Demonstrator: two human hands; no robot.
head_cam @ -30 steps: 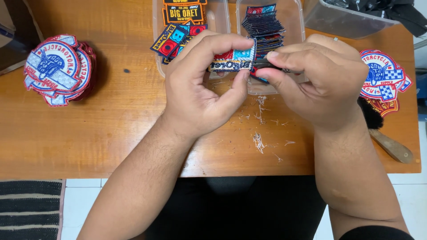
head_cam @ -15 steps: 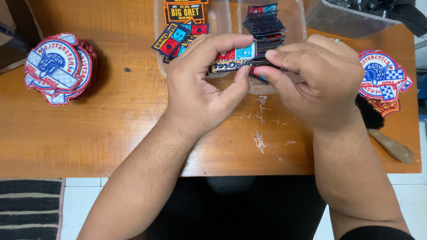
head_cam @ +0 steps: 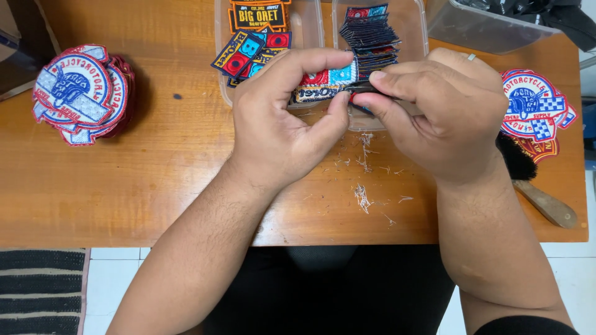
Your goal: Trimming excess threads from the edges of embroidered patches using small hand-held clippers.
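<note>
Above the wooden bench (head_cam: 155,186), the left hand (head_cam: 279,130) fingers pinch a small embroidered patch (head_cam: 326,84) while the right hand (head_cam: 444,118) fingers grip a thin dark tool (head_cam: 372,93) at its edge.

A warm orange-brown wooden bench (head_cam: 124,186) fills most of the view, its grain glossy under even light. Below its front edge lies a pale tiled floor (head_cam: 118,291), with a dark striped rug (head_cam: 40,291) at the left.

The right hand (head_cam: 444,115) hid most of the small tool it pinched against the embroidered patch (head_cam: 326,84), both clear tubs (head_cam: 323,25) ran off the top edge, and the brush (head_cam: 534,180) lay partly covered.
</note>
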